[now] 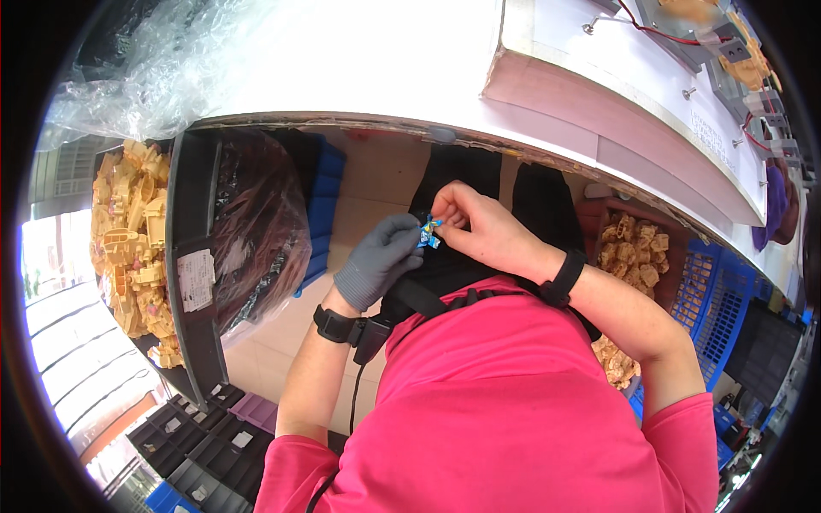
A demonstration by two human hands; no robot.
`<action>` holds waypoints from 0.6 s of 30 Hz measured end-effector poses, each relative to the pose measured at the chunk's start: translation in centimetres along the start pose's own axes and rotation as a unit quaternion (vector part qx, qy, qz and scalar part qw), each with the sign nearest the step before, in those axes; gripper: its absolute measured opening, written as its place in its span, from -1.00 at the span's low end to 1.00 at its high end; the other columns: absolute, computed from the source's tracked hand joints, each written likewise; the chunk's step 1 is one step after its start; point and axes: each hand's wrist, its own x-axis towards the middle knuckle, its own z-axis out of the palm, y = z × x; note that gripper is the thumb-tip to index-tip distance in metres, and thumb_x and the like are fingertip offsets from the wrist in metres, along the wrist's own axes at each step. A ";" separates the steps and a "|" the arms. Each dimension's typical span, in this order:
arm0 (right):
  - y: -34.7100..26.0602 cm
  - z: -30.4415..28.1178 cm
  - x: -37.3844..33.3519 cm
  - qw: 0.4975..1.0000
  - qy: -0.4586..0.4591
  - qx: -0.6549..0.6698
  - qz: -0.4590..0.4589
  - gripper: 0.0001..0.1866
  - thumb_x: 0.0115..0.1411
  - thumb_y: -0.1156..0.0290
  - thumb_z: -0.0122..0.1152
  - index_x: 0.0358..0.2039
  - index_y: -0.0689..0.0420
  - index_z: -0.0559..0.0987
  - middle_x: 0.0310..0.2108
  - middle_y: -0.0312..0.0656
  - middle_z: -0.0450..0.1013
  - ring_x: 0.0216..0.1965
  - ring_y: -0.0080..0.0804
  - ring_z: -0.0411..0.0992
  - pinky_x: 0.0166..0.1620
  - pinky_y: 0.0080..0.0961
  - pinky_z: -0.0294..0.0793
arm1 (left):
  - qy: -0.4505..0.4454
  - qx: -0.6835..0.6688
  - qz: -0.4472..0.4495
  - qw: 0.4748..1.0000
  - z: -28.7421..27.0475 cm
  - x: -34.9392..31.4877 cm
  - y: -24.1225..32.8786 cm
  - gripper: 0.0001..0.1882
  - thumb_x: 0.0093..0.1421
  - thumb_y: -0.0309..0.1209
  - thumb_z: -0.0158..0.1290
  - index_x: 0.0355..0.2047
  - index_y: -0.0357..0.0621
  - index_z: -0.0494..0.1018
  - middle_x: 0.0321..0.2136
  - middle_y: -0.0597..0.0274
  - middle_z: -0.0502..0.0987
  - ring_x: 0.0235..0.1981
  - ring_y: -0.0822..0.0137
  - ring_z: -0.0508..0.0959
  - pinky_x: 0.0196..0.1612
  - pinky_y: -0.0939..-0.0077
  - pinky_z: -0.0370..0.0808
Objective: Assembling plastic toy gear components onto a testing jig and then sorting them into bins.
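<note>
Between my hands, over my lap, is a small crinkled blue wrapper [429, 232] with yellow patches, like a sweet's wrapper. My left hand [382, 255], in a grey glove, pinches it from the left side. The bare fingers of my right hand [479, 224] are closed at its right edge, thumb and forefinger together. Whether anything sits inside the wrapper cannot be made out. Both hands are held below the near edge of the white table [342, 68], and each wrist wears a black strap.
On the left, a dark crate [192, 256] stands beside a heap of tan plastic parts [137, 248]. Clear plastic film [162, 68] lies on the table's far left. More tan parts [633, 248] fill a bin at the right, near a blue basket [705, 299].
</note>
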 end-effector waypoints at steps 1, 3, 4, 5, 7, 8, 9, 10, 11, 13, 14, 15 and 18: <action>0.1 0.1 0.0 1.000 0.011 0.021 -0.013 -0.80 0.20 0.51 0.17 -0.17 0.20 0.43 -0.36 -0.34 0.42 -0.31 -0.62 0.39 -0.18 -0.62 0.43 | -0.003 0.002 0.007 1.000 0.1 0.0 0.2 -0.73 0.32 -0.36 0.06 -0.03 -0.16 0.37 -0.32 0.36 0.41 -0.32 0.58 0.42 -0.23 0.70 0.44; -0.1 0.0 -0.1 1.000 0.012 0.007 0.016 -0.79 0.21 0.49 0.17 -0.15 0.21 0.45 -0.36 -0.33 0.44 -0.31 -0.63 0.41 -0.18 -0.62 0.44 | -0.007 0.004 0.015 1.000 0.1 0.0 0.2 -0.74 0.32 -0.36 0.06 -0.03 -0.17 0.37 -0.32 0.35 0.42 -0.32 0.58 0.43 -0.24 0.70 0.45; -0.2 -0.1 -0.1 0.999 0.012 -0.007 0.046 -0.78 0.23 0.47 0.18 -0.12 0.22 0.47 -0.35 -0.33 0.46 -0.30 -0.63 0.42 -0.18 -0.62 0.45 | 0.000 -0.006 0.028 1.000 0.0 0.1 0.1 -0.73 0.32 -0.37 0.07 -0.03 -0.17 0.36 -0.31 0.34 0.43 -0.32 0.57 0.44 -0.24 0.69 0.45; -0.1 -0.1 -0.1 0.999 0.012 -0.008 0.046 -0.78 0.23 0.47 0.18 -0.12 0.22 0.47 -0.35 -0.33 0.46 -0.30 -0.63 0.42 -0.18 -0.62 0.45 | 0.008 -0.016 0.042 0.999 0.0 0.2 0.0 -0.73 0.31 -0.38 0.07 -0.03 -0.18 0.36 -0.31 0.33 0.44 -0.32 0.57 0.46 -0.24 0.69 0.45; 0.2 -0.3 0.0 0.998 -0.005 0.015 0.068 -0.79 0.23 0.41 0.20 -0.19 0.28 0.53 -0.40 -0.24 0.52 -0.35 -0.58 0.47 -0.22 -0.60 0.47 | 0.017 -0.012 0.041 0.999 0.0 0.1 0.0 -0.72 0.31 -0.38 0.08 -0.03 -0.18 0.35 -0.30 0.33 0.45 -0.33 0.56 0.47 -0.24 0.69 0.46; 0.2 -0.5 0.0 0.998 -0.005 0.015 0.068 -0.79 0.23 0.41 0.20 -0.19 0.28 0.53 -0.40 -0.24 0.52 -0.35 -0.58 0.47 -0.22 -0.60 0.47 | 0.027 -0.009 0.040 0.999 0.0 0.1 0.0 -0.71 0.30 -0.38 0.09 -0.02 -0.18 0.34 -0.30 0.32 0.46 -0.33 0.56 0.48 -0.24 0.68 0.46; 0.0 -0.6 0.0 0.997 -0.009 0.014 0.073 -0.78 0.23 0.39 0.21 -0.21 0.28 0.55 -0.41 -0.25 0.53 -0.36 -0.59 0.47 -0.23 -0.60 0.47 | 0.027 -0.009 0.040 0.999 0.1 0.0 0.1 -0.71 0.30 -0.38 0.09 -0.02 -0.18 0.34 -0.30 0.32 0.46 -0.33 0.56 0.48 -0.24 0.68 0.46; -0.1 -0.6 0.0 0.997 -0.014 0.014 0.078 -0.78 0.23 0.37 0.23 -0.24 0.29 0.57 -0.42 -0.25 0.54 -0.37 -0.60 0.47 -0.24 -0.61 0.47 | 0.024 0.000 0.043 0.999 0.1 0.0 0.1 -0.70 0.30 -0.38 0.09 -0.02 -0.18 0.34 -0.31 0.32 0.46 -0.33 0.56 0.48 -0.23 0.68 0.47; 0.0 -0.6 0.1 0.997 -0.014 0.013 0.078 -0.78 0.23 0.37 0.23 -0.24 0.29 0.57 -0.42 -0.25 0.54 -0.37 -0.60 0.47 -0.24 -0.61 0.47 | 0.022 0.010 0.046 0.999 0.2 0.0 0.1 -0.69 0.29 -0.39 0.10 -0.02 -0.18 0.34 -0.31 0.32 0.46 -0.34 0.55 0.48 -0.23 0.68 0.47; 0.3 -0.5 0.1 0.996 -0.017 0.036 0.077 -0.78 0.24 0.37 0.22 -0.24 0.28 0.58 -0.43 -0.25 0.54 -0.38 -0.61 0.47 -0.25 -0.61 0.46 | 0.024 0.017 0.051 0.998 0.4 0.0 0.2 -0.70 0.29 -0.39 0.10 -0.03 -0.19 0.34 -0.31 0.32 0.47 -0.34 0.55 0.48 -0.23 0.68 0.47; 0.4 -0.6 0.2 0.996 -0.017 0.036 0.077 -0.78 0.24 0.37 0.22 -0.24 0.28 0.58 -0.43 -0.25 0.54 -0.38 -0.61 0.47 -0.25 -0.61 0.46 | 0.026 0.024 0.055 0.998 0.5 0.0 0.2 -0.70 0.29 -0.39 0.11 -0.03 -0.19 0.34 -0.32 0.31 0.47 -0.35 0.55 0.48 -0.23 0.68 0.47; 0.5 -0.6 0.2 0.996 -0.022 0.033 0.076 -0.78 0.24 0.36 0.22 -0.24 0.28 0.59 -0.43 -0.26 0.55 -0.38 -0.61 0.47 -0.25 -0.61 0.46 | 0.026 0.024 0.056 0.998 0.5 0.0 0.2 -0.70 0.29 -0.39 0.11 -0.03 -0.19 0.34 -0.32 0.31 0.47 -0.35 0.55 0.48 -0.23 0.68 0.47; 0.6 -0.7 0.1 0.996 -0.027 0.035 0.075 -0.78 0.24 0.36 0.22 -0.24 0.28 0.59 -0.43 -0.25 0.55 -0.38 -0.61 0.48 -0.25 -0.61 0.46 | 0.034 0.017 0.059 0.998 0.4 0.2 -0.1 -0.71 0.28 -0.40 0.11 -0.05 -0.20 0.34 -0.34 0.31 0.47 -0.35 0.55 0.48 -0.23 0.68 0.47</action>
